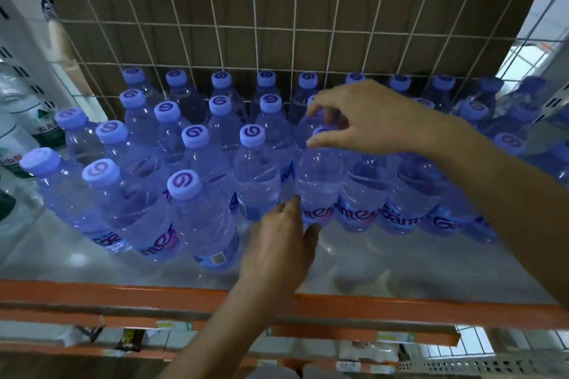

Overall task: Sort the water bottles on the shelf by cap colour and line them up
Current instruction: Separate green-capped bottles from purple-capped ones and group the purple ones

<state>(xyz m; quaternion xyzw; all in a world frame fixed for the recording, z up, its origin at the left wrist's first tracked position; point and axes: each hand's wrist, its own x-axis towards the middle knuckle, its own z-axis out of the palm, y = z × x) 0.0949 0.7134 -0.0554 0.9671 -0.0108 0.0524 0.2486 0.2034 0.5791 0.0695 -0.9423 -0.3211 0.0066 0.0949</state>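
Several clear water bottles with light purple caps [184, 184] stand in rows on the grey shelf [385, 264]. My right hand [363, 120] reaches from the right and curls its fingers over the cap and neck of one front-row water bottle [318, 175]. My left hand [281, 243] comes up from below. Its straight fingers and thumb touch the lower front of that same bottle near its label. The bottles on the left lean outward in looser diagonal lines, while those on the right stand packed together behind my right forearm.
A white wire mesh [255, 24] backed by brown board closes the back of the shelf. An orange beam [92, 295] runs along the front edge. Bottles with green labels [40, 120] stand at the far left. Packaged goods [129, 338] lie on the shelf below.
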